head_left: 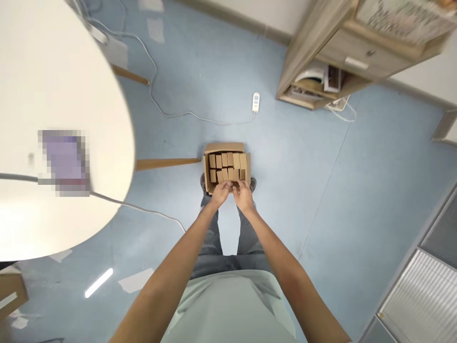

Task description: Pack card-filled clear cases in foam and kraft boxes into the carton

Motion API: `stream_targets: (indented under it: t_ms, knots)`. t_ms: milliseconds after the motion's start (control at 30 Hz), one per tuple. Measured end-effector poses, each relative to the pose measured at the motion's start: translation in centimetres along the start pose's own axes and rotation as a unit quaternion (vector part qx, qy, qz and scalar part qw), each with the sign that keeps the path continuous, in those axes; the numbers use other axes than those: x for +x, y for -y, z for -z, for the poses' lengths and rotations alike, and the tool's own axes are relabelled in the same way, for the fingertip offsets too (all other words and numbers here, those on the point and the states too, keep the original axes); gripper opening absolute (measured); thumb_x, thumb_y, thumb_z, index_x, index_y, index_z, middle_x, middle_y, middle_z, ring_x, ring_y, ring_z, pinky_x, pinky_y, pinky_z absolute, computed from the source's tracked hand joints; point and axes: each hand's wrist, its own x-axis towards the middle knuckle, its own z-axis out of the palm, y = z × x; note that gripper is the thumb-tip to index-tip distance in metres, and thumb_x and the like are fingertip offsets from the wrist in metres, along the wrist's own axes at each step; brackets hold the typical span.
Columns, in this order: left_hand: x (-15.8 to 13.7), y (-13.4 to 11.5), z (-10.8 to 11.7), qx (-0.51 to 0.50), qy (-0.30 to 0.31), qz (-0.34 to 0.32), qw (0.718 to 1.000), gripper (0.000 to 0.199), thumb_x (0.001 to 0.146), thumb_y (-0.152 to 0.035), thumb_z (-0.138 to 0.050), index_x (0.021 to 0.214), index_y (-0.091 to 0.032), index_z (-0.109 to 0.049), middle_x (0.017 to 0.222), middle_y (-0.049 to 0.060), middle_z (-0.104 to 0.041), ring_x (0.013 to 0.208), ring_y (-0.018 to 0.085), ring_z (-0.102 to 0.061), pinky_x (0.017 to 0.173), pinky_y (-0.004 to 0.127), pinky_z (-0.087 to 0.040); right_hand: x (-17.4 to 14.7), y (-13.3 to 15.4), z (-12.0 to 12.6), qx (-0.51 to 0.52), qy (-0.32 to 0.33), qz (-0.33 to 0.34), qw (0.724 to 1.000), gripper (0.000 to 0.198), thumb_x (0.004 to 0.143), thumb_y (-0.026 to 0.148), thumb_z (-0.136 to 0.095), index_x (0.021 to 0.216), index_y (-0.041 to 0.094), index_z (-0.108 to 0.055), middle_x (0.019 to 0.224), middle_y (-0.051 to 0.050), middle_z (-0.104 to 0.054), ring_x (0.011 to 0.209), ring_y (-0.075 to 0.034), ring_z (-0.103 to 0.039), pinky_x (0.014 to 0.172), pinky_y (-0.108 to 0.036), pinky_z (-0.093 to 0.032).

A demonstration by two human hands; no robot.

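An open cardboard box [206,174] stands on the floor between my feet. Several small brown cartons [224,160] are packed upright inside it in two rows. Over the near side of the box, my left hand [221,192] has its fingers bent inward and drawn together. My right hand [244,195] is close beside it, fingers curled down toward the near row. The fingertips of both hands almost meet. Whatever lies between them is too small or too covered to make out.
A round white table [107,119] is on the left, and its wooden leg [167,164] reaches near the box. Beyond the box, a white remote-like device [256,102] lies on the floor with its cable. A wooden cabinet [317,52] stands at upper right.
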Motion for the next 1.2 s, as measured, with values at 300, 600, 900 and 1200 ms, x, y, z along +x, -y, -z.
stream_targets:
  t_ms: [300,600,900,1200]
  knots:
    - [-14.3,-10.9,2.6,-0.121,-0.043,-0.061,0.990,0.033,0.080,-0.055,-0.078,0.090,-0.023,-0.078,0.111,0.013,-0.086,0.114,0.034,-0.080,0.113,0.054,-0.060,-8.5,6.1,8.4,0.111,-0.043,0.097,0.988,0.041,0.104,0.034,-0.056,0.136,0.017,-0.076,0.135,-0.019,-0.074,0.122,-0.031,-0.076,0.113,-0.050,-0.064]
    - [-26.6,-16.3,9.3,-0.165,-0.025,-0.170,0.971,0.034,0.085,-0.052,-0.075,0.100,-0.023,-0.082,0.114,0.011,-0.086,0.113,0.032,-0.080,0.111,0.050,-0.062,-17.6,14.6,10.7,0.191,-0.086,0.161,0.965,0.041,0.098,0.054,-0.066,0.120,0.022,-0.080,0.126,-0.014,-0.079,0.111,-0.026,-0.080,0.102,-0.044,-0.068]
    - [-37.2,-11.6,20.6,-0.267,-0.071,-0.212,0.938,0.035,0.082,-0.054,-0.080,0.100,-0.024,-0.083,0.113,0.011,-0.087,0.115,0.033,-0.080,0.108,0.049,-0.063,-27.4,24.7,4.0,0.193,-0.083,0.216,0.954,0.045,0.100,0.055,-0.068,0.127,0.020,-0.078,0.129,-0.015,-0.083,0.117,-0.028,-0.080,0.107,-0.046,-0.066]
    - [-44.1,-5.9,32.5,-0.338,-0.159,-0.261,0.890,0.031,0.084,-0.052,-0.080,0.096,-0.024,-0.084,0.109,0.010,-0.087,0.113,0.031,-0.079,0.110,0.048,-0.062,-33.1,33.7,-5.9,0.174,-0.002,0.265,0.948,0.047,0.100,0.057,-0.071,0.127,0.019,-0.077,0.126,-0.015,-0.084,0.112,-0.028,-0.082,0.103,-0.046,-0.067]
